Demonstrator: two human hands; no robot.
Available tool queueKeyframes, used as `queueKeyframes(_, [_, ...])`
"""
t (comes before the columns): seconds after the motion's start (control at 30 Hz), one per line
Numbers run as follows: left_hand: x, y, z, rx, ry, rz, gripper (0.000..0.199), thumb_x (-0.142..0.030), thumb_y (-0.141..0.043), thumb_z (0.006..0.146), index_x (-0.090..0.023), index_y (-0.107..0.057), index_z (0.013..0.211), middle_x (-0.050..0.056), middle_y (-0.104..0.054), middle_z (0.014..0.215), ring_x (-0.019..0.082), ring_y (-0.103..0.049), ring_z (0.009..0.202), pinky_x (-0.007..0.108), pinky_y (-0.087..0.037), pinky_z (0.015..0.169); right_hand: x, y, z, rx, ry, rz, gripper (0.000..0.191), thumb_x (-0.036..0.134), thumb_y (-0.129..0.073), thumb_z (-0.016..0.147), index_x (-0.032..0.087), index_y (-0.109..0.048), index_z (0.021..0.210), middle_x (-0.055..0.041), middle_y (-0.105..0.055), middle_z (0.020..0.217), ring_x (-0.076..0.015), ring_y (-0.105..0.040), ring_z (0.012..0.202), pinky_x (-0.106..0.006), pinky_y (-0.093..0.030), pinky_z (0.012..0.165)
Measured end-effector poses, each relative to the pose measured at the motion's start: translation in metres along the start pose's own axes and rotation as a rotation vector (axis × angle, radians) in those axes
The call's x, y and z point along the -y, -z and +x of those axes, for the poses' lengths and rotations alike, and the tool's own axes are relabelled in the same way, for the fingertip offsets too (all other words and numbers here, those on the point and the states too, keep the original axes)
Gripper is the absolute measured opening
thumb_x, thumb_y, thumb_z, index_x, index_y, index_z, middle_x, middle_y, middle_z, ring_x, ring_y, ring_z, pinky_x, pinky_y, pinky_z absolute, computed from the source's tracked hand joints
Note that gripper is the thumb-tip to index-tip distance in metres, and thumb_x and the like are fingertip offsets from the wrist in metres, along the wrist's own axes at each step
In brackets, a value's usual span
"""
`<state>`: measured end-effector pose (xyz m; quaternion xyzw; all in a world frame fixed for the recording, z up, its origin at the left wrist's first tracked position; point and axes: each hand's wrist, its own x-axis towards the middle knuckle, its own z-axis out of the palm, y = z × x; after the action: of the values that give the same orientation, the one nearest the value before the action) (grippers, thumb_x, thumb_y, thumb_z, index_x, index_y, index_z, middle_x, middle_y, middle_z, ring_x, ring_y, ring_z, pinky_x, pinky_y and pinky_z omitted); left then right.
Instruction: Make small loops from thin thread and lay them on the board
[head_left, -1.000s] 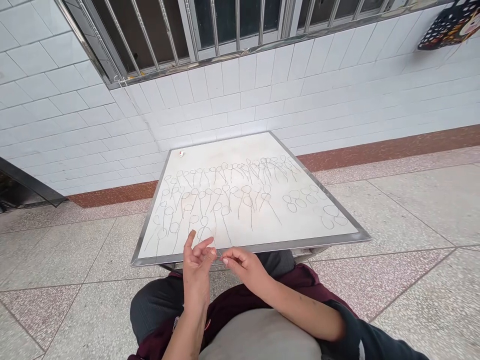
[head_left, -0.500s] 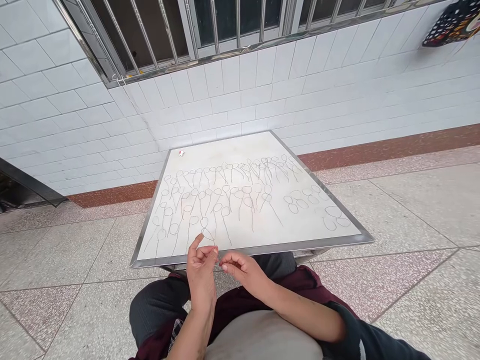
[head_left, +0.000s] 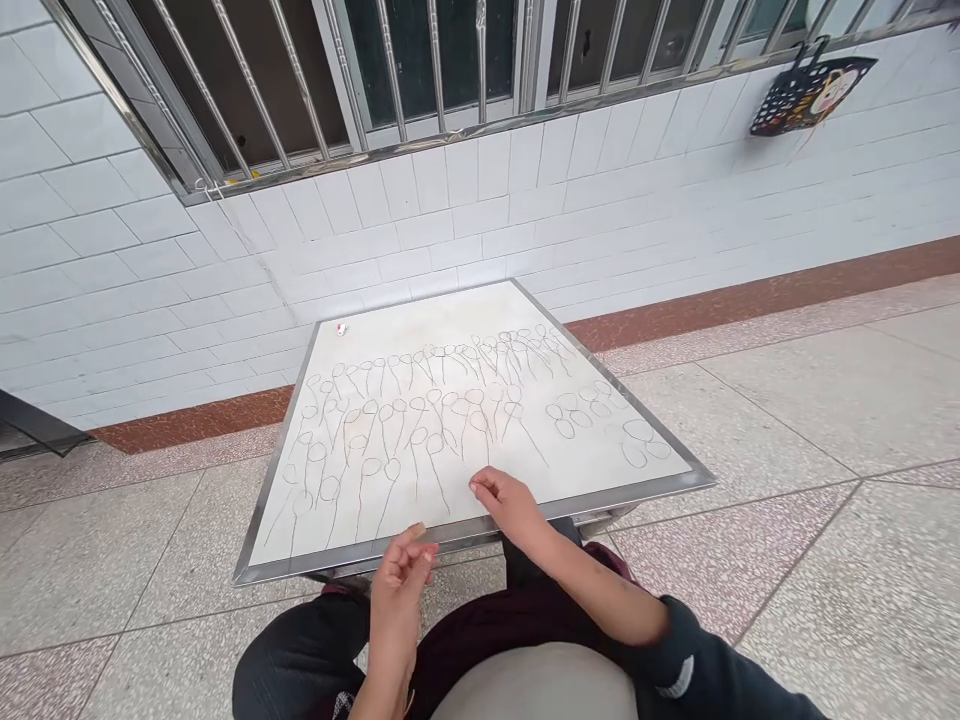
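Right hand (head_left: pixel 514 505) moved over one table (head_left: pixel 427 312), three rightmost loops (head_left: pixel 646 441)

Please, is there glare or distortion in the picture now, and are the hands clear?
Head view: window bars glint and fan outward, perhaps wide-lens distortion; also in head view, left hand and right hand look fairly clear, thin loops faint.

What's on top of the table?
Looped wires with tails, rings at right, a small white item at far left. What lies under the right hand can't be seen.
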<state>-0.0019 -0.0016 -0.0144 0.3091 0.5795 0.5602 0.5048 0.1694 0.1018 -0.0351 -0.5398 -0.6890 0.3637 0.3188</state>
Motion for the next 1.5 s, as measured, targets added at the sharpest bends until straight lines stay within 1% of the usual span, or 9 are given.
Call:
queueKeyframes(0.13, [0.017, 0.032, -0.002, -0.111, 0.075, -0.003, 0.051, -0.039, -0.079, 0.06, -0.019, -0.067, 0.106, 0.005, -0.07, 0.084, 0.017, -0.063, 0.077, 0.025, -0.046, 0.066, -0.012, 0.009, 0.024, -0.042, -0.04, -0.181, 0.015, 0.02, -0.045, 0.088, 0.018, -0.06, 0.084, -0.0041, -0.061, 0.083, -0.0169, -0.054, 0.074, -0.028, -0.037, 0.068])
queueKeyframes(0.33, [0.036, 0.062, -0.009, -0.197, 0.145, -0.032, 0.057, -0.039, -0.083, 0.055, -0.019, -0.065, 0.105, 0.005, -0.071, 0.085, 0.017, -0.064, 0.077, 0.023, -0.048, 0.065, -0.015, -0.004, 0.04, -0.027, -0.09, -0.326, 0.014, 0.016, -0.046, 0.089, 0.017, -0.059, 0.084, -0.0062, -0.063, 0.086, -0.0175, -0.057, 0.077, -0.027, -0.034, 0.066])
queueKeyframes(0.47, [0.044, 0.063, -0.01, -0.179, 0.184, -0.05, 0.056, -0.038, -0.084, 0.053, -0.02, -0.065, 0.103, 0.004, -0.071, 0.082, 0.015, -0.064, 0.073, 0.023, -0.048, 0.064, -0.017, -0.008, 0.046, -0.016, -0.112, -0.356, 0.012, 0.017, -0.047, 0.089, 0.017, -0.058, 0.086, -0.0065, -0.064, 0.087, -0.0179, -0.058, 0.079, -0.027, -0.034, 0.064])
queueKeyframes(0.6, [0.04, 0.053, -0.011, -0.165, 0.18, -0.014, 0.054, -0.038, -0.084, 0.049, -0.02, -0.068, 0.097, 0.004, -0.069, 0.08, 0.02, -0.067, 0.073, 0.027, -0.05, 0.061, -0.019, -0.009, 0.049, -0.011, -0.118, -0.357, 0.012, 0.021, -0.047, 0.09, 0.017, -0.058, 0.087, -0.0055, -0.064, 0.084, -0.0168, -0.058, 0.076, -0.026, -0.033, 0.061])
queueKeyframes(0.73, [0.038, 0.05, -0.012, -0.147, 0.179, 0.007, 0.054, -0.039, -0.083, 0.051, -0.02, -0.067, 0.099, 0.005, -0.069, 0.082, 0.021, -0.067, 0.073, 0.029, -0.051, 0.061, -0.018, -0.007, 0.045, -0.012, -0.068, -0.347, 0.012, 0.018, -0.045, 0.091, 0.016, -0.057, 0.091, -0.0052, -0.064, 0.085, -0.0158, -0.057, 0.075, -0.025, -0.034, 0.061])
queueKeyframes(0.93, [0.058, 0.069, -0.005, -0.126, 0.195, 0.005, 0.061, -0.041, -0.08, 0.057, -0.018, -0.06, 0.11, 0.006, -0.07, 0.086, 0.019, -0.065, 0.08, 0.026, -0.049, 0.067, -0.02, -0.001, 0.016, 0.006, 0.092, -0.326, 0.014, 0.018, -0.044, 0.092, 0.019, -0.058, 0.093, -0.0029, -0.063, 0.088, -0.0146, -0.057, 0.077, -0.024, -0.037, 0.066])
queueKeyframes(1.13, [0.087, 0.088, 0.0, -0.108, 0.304, 0.095, 0.058, -0.041, -0.081, 0.051, -0.016, -0.063, 0.1, 0.006, -0.071, 0.082, 0.019, -0.065, 0.075, 0.027, -0.047, 0.066, -0.035, -0.002, -0.017, 0.016, 0.156, -0.318, 0.012, 0.016, -0.048, 0.09, 0.019, -0.059, 0.089, -0.002, -0.062, 0.082, -0.0149, -0.057, 0.072, -0.024, -0.039, 0.064])
queueKeyframes(1.37, [0.091, 0.091, 0.006, -0.08, 0.343, 0.148, 0.062, -0.044, -0.081, 0.051, -0.016, -0.061, 0.102, 0.007, -0.072, 0.082, 0.018, -0.064, 0.075, 0.027, -0.047, 0.068, -0.038, -0.002, -0.014, -0.011, 0.2, -0.281, 0.012, 0.014, -0.048, 0.089, 0.019, -0.059, 0.091, -0.0029, -0.062, 0.084, -0.0154, -0.059, 0.074, -0.025, -0.043, 0.067])
queueKeyframes(1.5, [0.106, 0.099, 0.016, -0.092, 0.391, 0.187, 0.062, -0.049, -0.081, 0.048, -0.019, -0.063, 0.099, 0.007, -0.073, 0.083, 0.022, -0.066, 0.079, 0.03, -0.048, 0.07, -0.036, 0.003, -0.01, -0.044, 0.214, -0.272, 0.012, 0.014, -0.049, 0.089, 0.019, -0.06, 0.09, -0.0017, -0.063, 0.083, -0.0146, -0.06, 0.075, -0.024, -0.045, 0.068])
